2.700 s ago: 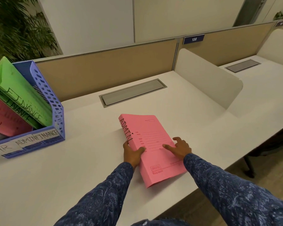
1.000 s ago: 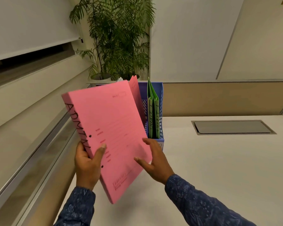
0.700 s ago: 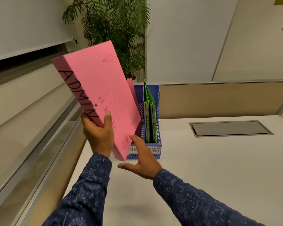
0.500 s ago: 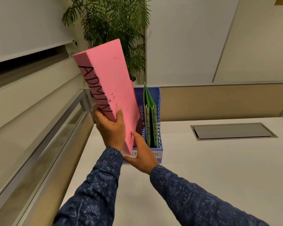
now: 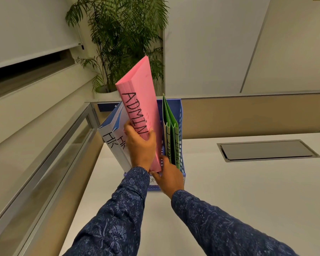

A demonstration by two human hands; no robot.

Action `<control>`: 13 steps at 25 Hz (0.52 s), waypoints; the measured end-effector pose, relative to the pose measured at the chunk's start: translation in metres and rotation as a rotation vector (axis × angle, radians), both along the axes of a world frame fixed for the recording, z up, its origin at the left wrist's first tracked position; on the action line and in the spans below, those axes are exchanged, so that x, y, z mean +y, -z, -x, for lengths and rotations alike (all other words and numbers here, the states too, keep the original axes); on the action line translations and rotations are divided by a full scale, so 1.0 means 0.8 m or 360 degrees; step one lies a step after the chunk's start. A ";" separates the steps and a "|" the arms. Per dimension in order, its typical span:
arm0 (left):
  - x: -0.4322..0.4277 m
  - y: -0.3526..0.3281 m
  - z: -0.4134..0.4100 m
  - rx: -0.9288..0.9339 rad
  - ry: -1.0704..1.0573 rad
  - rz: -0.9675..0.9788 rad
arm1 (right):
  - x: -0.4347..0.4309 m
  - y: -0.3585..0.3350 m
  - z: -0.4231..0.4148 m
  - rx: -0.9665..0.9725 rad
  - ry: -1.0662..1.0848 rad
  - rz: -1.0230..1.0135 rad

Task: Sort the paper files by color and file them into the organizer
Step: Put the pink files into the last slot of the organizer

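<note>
A pink file (image 5: 139, 100) marked ADMIN stands nearly upright, its lower end down in the middle slot of the blue organizer (image 5: 181, 126). My left hand (image 5: 141, 145) grips the file's spine edge. My right hand (image 5: 169, 177) is at the file's bottom corner by the organizer's front, fingers touching it. White files (image 5: 111, 139) marked HR lean in the left slot. Green files (image 5: 171, 137) stand in the right slot.
The organizer sits at the back left of a white desk (image 5: 229, 200), against a tan partition (image 5: 248, 115). A grey cable hatch (image 5: 266, 150) lies to the right. A glass-edged divider (image 5: 50, 163) runs along the left. A potted palm (image 5: 122, 43) stands behind.
The pink file was lifted off the desk, turned upright and carried to the organizer. Over the last half second it dropped lower into the middle slot, with my right hand following its bottom corner.
</note>
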State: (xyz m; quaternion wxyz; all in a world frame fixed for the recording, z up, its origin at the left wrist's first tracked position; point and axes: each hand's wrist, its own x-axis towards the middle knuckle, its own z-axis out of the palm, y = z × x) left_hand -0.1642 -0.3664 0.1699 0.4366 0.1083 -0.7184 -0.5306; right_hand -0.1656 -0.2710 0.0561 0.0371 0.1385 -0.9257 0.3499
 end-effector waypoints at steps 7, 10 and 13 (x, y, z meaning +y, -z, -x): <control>-0.012 0.013 0.005 -0.0017 0.0204 0.0061 | 0.004 0.020 0.008 0.0065 0.0167 -0.0161; -0.014 0.015 0.003 -0.0042 0.0219 0.0079 | 0.004 0.023 0.006 0.0071 0.0164 -0.0165; -0.012 0.018 0.000 -0.0065 0.0221 0.0101 | 0.006 0.021 0.008 0.0060 0.0167 -0.0195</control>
